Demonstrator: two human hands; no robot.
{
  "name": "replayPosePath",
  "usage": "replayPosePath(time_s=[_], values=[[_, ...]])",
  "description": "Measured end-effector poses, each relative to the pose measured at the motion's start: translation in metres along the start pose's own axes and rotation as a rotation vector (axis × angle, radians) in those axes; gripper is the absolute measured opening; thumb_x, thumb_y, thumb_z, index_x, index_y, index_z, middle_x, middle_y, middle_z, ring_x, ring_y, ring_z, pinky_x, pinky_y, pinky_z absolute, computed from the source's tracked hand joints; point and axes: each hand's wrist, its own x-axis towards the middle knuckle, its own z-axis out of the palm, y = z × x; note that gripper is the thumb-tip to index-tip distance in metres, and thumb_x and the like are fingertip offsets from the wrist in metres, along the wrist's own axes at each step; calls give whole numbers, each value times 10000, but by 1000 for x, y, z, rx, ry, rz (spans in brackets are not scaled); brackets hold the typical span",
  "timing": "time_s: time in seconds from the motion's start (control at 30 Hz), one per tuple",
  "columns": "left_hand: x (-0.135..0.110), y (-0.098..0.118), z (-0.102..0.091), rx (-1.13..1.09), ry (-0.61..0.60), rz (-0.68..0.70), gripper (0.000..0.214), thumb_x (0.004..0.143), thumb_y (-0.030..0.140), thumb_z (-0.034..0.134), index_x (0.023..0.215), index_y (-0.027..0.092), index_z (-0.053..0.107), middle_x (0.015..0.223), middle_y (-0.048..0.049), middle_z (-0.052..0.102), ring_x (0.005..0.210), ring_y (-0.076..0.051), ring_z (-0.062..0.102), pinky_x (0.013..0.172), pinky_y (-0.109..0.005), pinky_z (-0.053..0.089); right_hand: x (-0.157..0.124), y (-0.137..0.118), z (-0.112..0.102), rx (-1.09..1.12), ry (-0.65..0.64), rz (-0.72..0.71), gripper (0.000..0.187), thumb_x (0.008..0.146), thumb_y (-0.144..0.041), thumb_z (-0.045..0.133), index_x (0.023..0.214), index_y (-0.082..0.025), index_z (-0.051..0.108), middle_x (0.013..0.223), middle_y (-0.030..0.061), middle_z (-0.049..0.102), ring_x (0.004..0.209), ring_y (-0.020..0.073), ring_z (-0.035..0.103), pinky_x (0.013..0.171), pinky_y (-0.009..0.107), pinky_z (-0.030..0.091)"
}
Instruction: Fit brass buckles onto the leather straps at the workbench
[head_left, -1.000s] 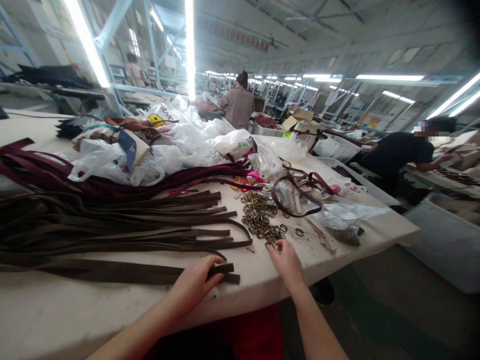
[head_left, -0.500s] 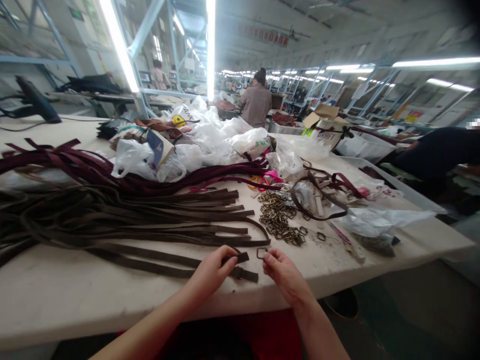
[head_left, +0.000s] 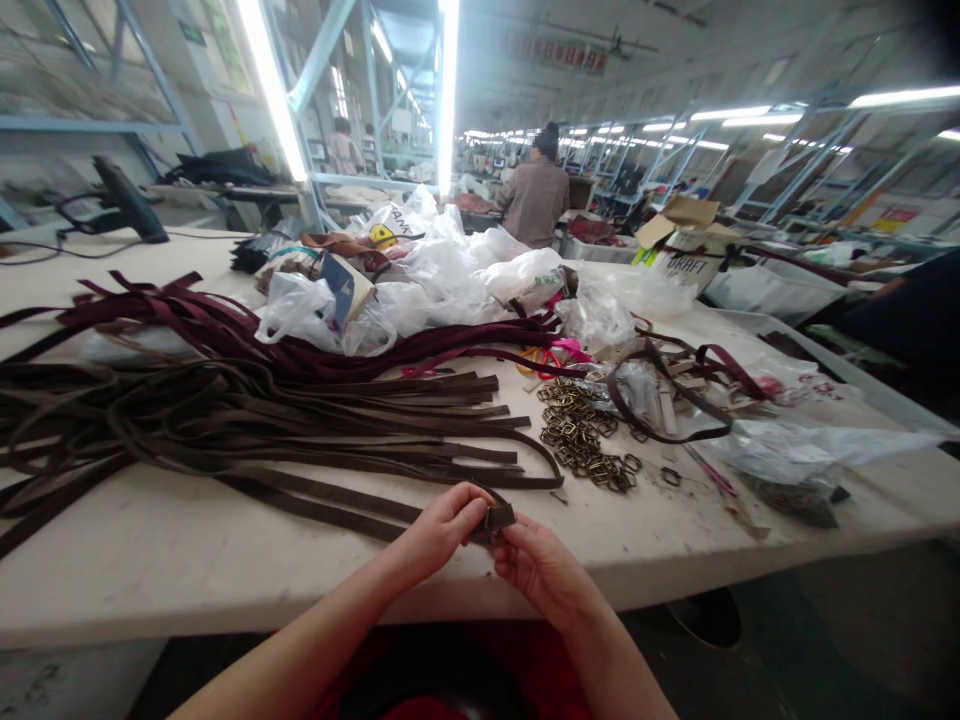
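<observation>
Strap end [head_left: 501, 515], dark brown, by desk's [head_left: 262, 570] near edge | pinched in left fingers [head_left: 466, 503], apparently for steadiness | right fingers [head_left: 519, 532] against tip, grip unclear | rectangular metal buckles [head_left: 581, 440] heaped farther from that edge, likely for easy reach

Pale table [head_left: 225, 565], brown straps [head_left: 315, 435], metal buckles [head_left: 576, 432]

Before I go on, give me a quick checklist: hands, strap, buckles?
1. Left hand holding a brown strap near its end: ok.
2. Right hand at the strap's end: ok.
3. Right hand's grip closed: cannot tell.
4. Strap fully through the metal buckle: cannot tell; the hands partly hide it.
5. Buckle pile kept apart from the brown bundle: ok.
6. All loose buckles piled together: not ok; a lone buckle lies to the right.
</observation>
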Motion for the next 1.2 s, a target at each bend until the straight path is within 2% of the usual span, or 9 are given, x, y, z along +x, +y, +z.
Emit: replayPosePath(time_s=[0.1,0.2,0.33,0.47,0.67,0.9,1.0,1.13,1.2], values=[[0,-4,2,86,16,67,283,824,338,466,1048,173,519,828,-13,570,719,-119,505,661,-236,412,6,5,1,-109,62,-70,311,600,-344,744,750,-145,557,618,-16,538,512,67,456,487,182,360],[-4,-1,-2,280,29,177,136,767,249,550,873,183,603,870,-16,561,825,-138,514,755,-247,398,12,9,0,-294,109,-130,309,611,-373,719,687,-148,521,552,-31,498,495,78,429,480,200,332],[-9,12,-8,317,106,207,112,798,259,503,792,169,571,835,-8,545,783,-125,510,697,-227,403,17,11,1,-448,154,-167,284,665,-391,648,668,-163,480,529,-32,492,493,90,425,488,215,331],[-10,17,-11,448,114,109,193,837,290,423,805,172,572,729,7,577,688,-122,515,616,-218,393,19,12,6,-444,133,-147,247,663,-360,632,686,-161,487,575,-20,509,549,104,461,524,223,362],[-9,9,-11,567,255,84,131,789,212,457,864,178,559,714,15,594,645,-118,534,585,-213,402,20,12,14,-409,126,-102,242,645,-347,648,682,-159,500,633,-10,530,623,115,491,575,226,393],[-9,-5,-7,1008,247,276,111,803,169,472,725,167,551,732,-23,574,732,-163,515,677,-274,405,26,15,15,-497,171,-163,202,676,-336,606,691,-163,502,650,-11,531,618,119,493,579,233,398],[-11,-6,-5,981,218,290,120,826,187,468,746,165,555,760,-28,569,757,-165,515,687,-277,411,25,16,15,-609,188,-220,204,682,-337,604,670,-162,500,624,-11,521,587,120,478,563,239,390],[-13,1,-5,754,217,219,44,775,195,560,813,173,554,808,-12,550,774,-145,522,687,-248,429,20,17,13,-651,142,-314,242,721,-397,571,737,-158,537,657,4,535,615,139,493,581,258,401],[-13,1,-5,711,193,228,188,737,227,613,908,184,547,875,-16,532,808,-146,522,703,-248,440,18,18,12,-605,128,-369,246,740,-400,556,802,-163,536,716,16,552,670,151,515,619,268,414]])
